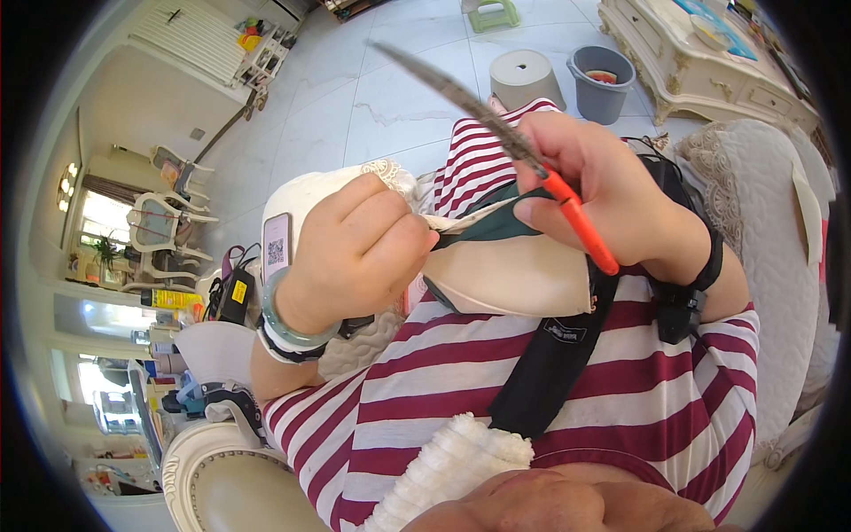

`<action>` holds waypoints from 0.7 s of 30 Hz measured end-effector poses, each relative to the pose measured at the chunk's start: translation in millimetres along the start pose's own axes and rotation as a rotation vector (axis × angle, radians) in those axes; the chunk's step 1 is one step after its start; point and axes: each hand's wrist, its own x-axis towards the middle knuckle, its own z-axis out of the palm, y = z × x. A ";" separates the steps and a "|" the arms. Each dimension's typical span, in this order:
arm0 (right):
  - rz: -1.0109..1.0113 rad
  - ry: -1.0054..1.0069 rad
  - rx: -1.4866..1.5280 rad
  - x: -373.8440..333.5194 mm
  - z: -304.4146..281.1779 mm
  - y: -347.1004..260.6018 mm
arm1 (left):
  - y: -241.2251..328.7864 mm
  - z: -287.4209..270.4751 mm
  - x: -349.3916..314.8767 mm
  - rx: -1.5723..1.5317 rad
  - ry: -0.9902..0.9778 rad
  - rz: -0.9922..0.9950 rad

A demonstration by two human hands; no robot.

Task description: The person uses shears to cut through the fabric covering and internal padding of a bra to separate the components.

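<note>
Over the lap of a person in a red-and-white striped garment [567, 390], both hands work close together on a small piece of cream fabric [510, 275] with a dark green edge [496, 226]. The left hand [355, 257] is curled shut, its grip pinching the cream cloth at the left end where the green strip begins; a pale green bangle [288, 319] and a dark band sit on that wrist. The right hand [603, 186] is closed around an orange-handled tool [581, 222] — most likely scissors, though the blades blur together — with a long grey blade [452, 89] pointing up and to the left, well above the fabric. The thumb of that hand also presses on the green edge, so the cloth is stretched between the two hands. A black wrist strap [700, 266] circles the right wrist.

A dark strap [550, 363] hangs down over the striped cloth below the fabric, and a fluffy white piece [452, 461] lies at the lower middle. A phone [277, 248] rests on a white cushion [306, 199] just left of the left hand. On the tiled floor [390, 89] beyond stand a grey bucket [601, 84] and a round grey stool [525, 78] — both well apart from the hands.
</note>
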 end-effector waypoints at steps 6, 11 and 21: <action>0.112 0.019 0.168 -3.4 -1.4 8.4 | 9.4 44.6 -8.1 -0.208 0.288 -0.153; 0.105 -0.001 -0.072 -5.2 -0.3 3.4 | 18.9 63.2 -0.9 -0.201 0.342 -0.454; -0.007 -0.079 -0.045 -6.0 8.0 1.6 | 17.1 51.1 10.5 -0.042 0.063 -0.347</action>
